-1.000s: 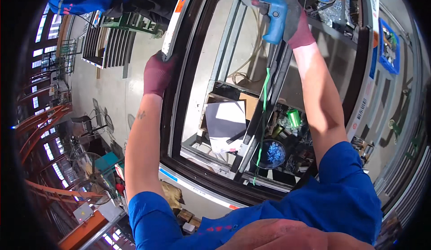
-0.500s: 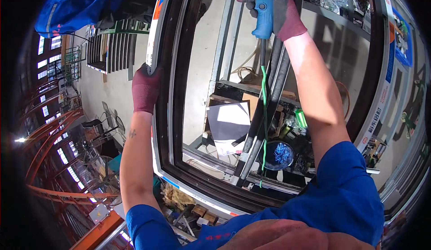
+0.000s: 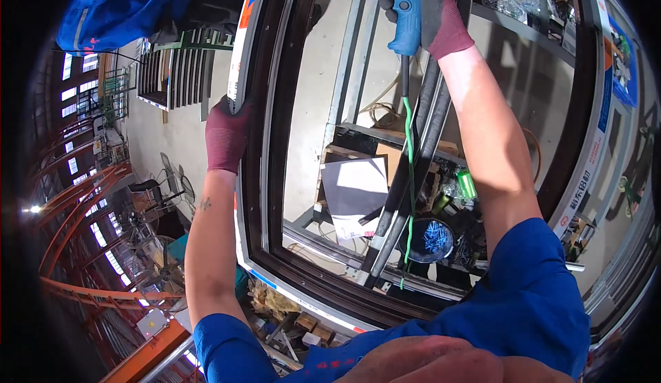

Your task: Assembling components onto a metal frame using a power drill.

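A blue power drill (image 3: pixel 406 22) is in my gloved right hand (image 3: pixel 441 22), at the top of the view. Its front end points left toward the dark window frame (image 3: pixel 265 142); the tip is cut off or hidden at the upper edge. From the handle a cable (image 3: pixel 409 135), black and then green, hangs down across the middle of the frame. My left hand (image 3: pixel 228 135), in a dark red and black glove, is closed round the frame's left outer edge, its fingertips partly hidden by the profile. Film with printed strips covers the outer sides of the frame.
Below the frame's opening lie a bowl of blue screws (image 3: pixel 435 238), a white-and-dark sheet (image 3: pixel 354 190) and a green roll (image 3: pixel 466 184). Another person in blue clothing (image 3: pixel 124 4) stands at the upper left. A blue bin (image 3: pixel 625 73) is at the far right, beside metal profiles.
The drill has shifted slightly upward in the view, and its front end is more cut off. The surroundings have moved slightly right. Both hands keep their holds.
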The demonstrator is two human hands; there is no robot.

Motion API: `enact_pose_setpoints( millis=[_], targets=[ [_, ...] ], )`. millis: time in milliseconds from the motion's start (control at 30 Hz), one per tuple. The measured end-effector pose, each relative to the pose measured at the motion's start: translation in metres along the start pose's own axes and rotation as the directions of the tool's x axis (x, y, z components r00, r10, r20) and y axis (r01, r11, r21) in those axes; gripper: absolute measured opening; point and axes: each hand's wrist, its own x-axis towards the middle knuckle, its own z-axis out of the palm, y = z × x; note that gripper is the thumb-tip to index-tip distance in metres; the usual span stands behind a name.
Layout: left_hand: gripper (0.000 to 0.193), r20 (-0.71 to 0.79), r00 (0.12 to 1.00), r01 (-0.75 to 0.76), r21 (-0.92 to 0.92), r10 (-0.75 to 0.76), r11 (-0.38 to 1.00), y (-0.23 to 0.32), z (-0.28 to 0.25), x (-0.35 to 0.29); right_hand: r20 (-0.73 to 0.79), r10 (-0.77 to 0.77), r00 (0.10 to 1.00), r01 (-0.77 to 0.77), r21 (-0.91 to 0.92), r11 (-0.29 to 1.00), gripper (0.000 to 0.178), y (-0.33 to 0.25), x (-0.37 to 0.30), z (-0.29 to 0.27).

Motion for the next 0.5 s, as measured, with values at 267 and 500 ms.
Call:
enact_pose_setpoints(
  millis=[267,500],
  targets=[
    [0.047,0.024,1.0,-0.009,-0.039,0.01,0.999,-0.014,0.001,0.003,-0.018,-0.071,0.997,0.069,-0.112,0.991,0.062,-0.01,0.002,0.011],
    [0.04,0.007,1.0,0.01,0.049,-0.01,0.999,0.0,-0.001,0.003,-0.135,-0.047,0.99,0.009,-0.269,0.963,0.062,-0.03,0.005,0.026]
  ],
)
